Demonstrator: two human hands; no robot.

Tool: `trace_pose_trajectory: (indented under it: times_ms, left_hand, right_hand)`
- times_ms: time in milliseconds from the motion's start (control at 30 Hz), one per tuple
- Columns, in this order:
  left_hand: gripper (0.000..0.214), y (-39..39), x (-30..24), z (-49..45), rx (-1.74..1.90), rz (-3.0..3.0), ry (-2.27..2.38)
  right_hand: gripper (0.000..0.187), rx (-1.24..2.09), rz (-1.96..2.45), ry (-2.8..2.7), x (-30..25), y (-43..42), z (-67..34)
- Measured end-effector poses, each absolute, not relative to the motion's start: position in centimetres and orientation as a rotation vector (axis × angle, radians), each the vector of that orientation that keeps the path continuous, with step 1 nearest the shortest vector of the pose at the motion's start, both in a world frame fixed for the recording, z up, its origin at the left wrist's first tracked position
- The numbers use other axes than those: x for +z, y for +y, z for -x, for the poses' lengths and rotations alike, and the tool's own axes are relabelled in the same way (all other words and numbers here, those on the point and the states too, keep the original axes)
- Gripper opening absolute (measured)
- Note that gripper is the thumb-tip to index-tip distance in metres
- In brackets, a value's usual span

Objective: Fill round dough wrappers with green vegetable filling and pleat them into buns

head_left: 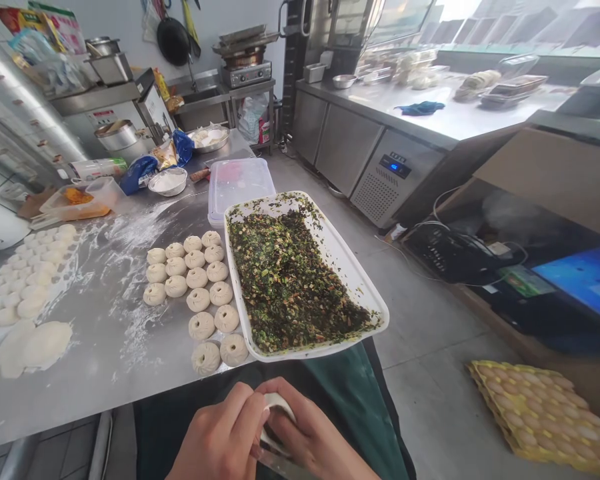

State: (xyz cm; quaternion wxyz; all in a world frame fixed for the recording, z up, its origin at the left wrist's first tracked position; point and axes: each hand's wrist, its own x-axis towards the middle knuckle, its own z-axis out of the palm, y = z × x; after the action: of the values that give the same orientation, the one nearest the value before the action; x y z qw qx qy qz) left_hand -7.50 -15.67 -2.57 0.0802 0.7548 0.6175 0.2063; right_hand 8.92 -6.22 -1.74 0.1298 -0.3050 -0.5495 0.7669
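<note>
Bench (97,393) at left. White tub (343,257) of chopped greens (290,287) on its near corner, long axis slanting away leftward; buns (197,278) in rows beside it. Dough (279,400) cupped between both hands, just nearside of tub: left hand (225,433) closed, pinching the rim; right hand (313,430) curled round it.

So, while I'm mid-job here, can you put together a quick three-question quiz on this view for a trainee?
1. True or false: the tub of filling is uncovered.
2. Which things sit along the tub's left side: A) eggs, B) buns, C) blue cloth?
3. What do the left grip and right grip hold together?

Key:
1. True.
2. B.
3. A piece of dough.
</note>
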Motion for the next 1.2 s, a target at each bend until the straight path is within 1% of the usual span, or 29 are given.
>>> trace_pose_trajectory:
  times_ms: [67,133,300,333,400,467,533,600,733,867,1000,1033,1133,1200]
  left_hand:
    - [0.025,-15.6,-2.5,7.4,0.601,-2.308,1.846]
    - [0.032,-15.5,-2.4,7.4,0.583,-2.375,1.819]
    - [0.022,-15.4,-2.4,7.3,0.605,-2.337,1.831]
    - [0.024,-15.4,-2.4,7.3,0.596,-2.355,1.827]
    - [0.034,-15.3,-2.3,7.4,0.572,-2.399,1.805]
    - [0.036,-15.3,-2.2,7.6,0.558,-2.368,1.797]
    - [0.026,-15.3,-2.2,7.8,0.572,-2.273,1.841]
    - [0.022,-15.4,-2.2,8.0,0.588,-2.209,1.894]
    - [0.037,-15.6,-2.5,7.9,0.618,-2.272,1.904]
    - [0.031,-15.6,-2.5,7.7,0.606,-2.249,1.908]
    - [0.046,-15.3,-2.4,7.6,0.563,-2.397,1.890]
    - [0.043,-15.2,-2.4,7.6,0.562,-2.398,1.883]
    - [0.024,-15.2,-2.4,7.5,0.574,-2.306,1.867]
    - [0.024,-15.3,-2.3,7.5,0.565,-2.305,1.843]
  right_hand:
    - [0.031,2.204,0.909,-1.614,-1.9,-6.3,-8.9]
    - [0.029,2.161,0.927,-1.652,-2.3,-6.4,-8.9]
    - [0.022,2.160,0.927,-1.808,-2.2,-5.8,-9.2]
    - [0.021,2.151,0.933,-1.831,-2.0,-5.5,-9.3]
    - [0.019,2.146,0.944,-1.863,-1.6,-5.0,-9.4]
    - [0.027,2.213,0.921,-1.852,-1.2,-4.5,-9.5]
    - [0.035,2.307,0.846,-1.780,-1.2,-4.3,-9.6]
    - [0.037,2.349,0.771,-1.684,-1.5,-4.4,-9.5]
    - [0.041,2.324,0.756,-1.609,-2.1,-5.2,-9.4]
    - [0.042,2.418,0.778,-1.510,-2.1,-5.7,-9.1]
    - [0.039,2.362,0.834,-1.416,-1.9,-6.0,-8.6]
    - [0.038,2.349,0.824,-1.427,-1.9,-6.0,-8.5]
    - [0.039,2.295,0.821,-1.546,-1.8,-5.8,-8.6]
    - [0.038,2.188,0.821,-1.660,-1.6,-5.5,-8.9]
